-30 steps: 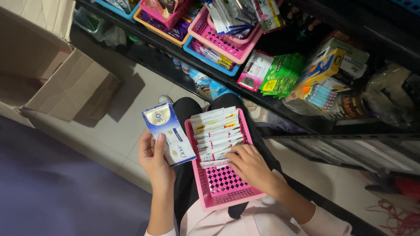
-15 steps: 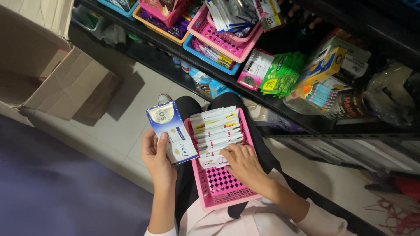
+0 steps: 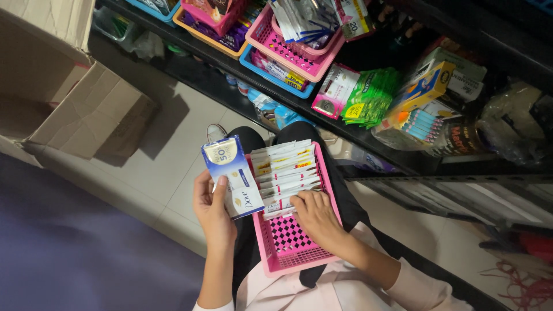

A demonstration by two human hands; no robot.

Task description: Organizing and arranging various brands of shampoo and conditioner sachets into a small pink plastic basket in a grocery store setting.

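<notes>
A large brown cardboard box (image 3: 63, 98) stands open on the pale tiled floor (image 3: 173, 155) at the upper left, its flaps spread. Along the top runs a dark shelf (image 3: 322, 112) loaded with pink, blue and orange baskets of packets, green packs and a yellow-and-blue carton.

On the person's lap, over dark trousers, rests a pink plastic basket (image 3: 288, 242), rectangular, with a lattice bottom and low perforated walls. Its far half is filled by a row of sachets (image 3: 285, 175): thin white packets with red and yellow bands, standing on edge and leaning one against the next, packed closely from wall to wall. The near half of the basket shows bare lattice.

The right hand (image 3: 315, 216) lies inside the basket, its fingers (image 3: 299, 201) curled down onto the nearest sachets, touching their top edges; whether they pinch one cannot be told.

The left hand (image 3: 213, 210) is raised just beside the basket's left wall and holds a flat pack (image 3: 232, 175), blue at the top and white below, with a round gold mark near its upper corner. The pack stands tilted, its right edge overlapping the basket rim. The left thumb presses on its front and the remaining fingers close behind it, gripping it firmly.
</notes>
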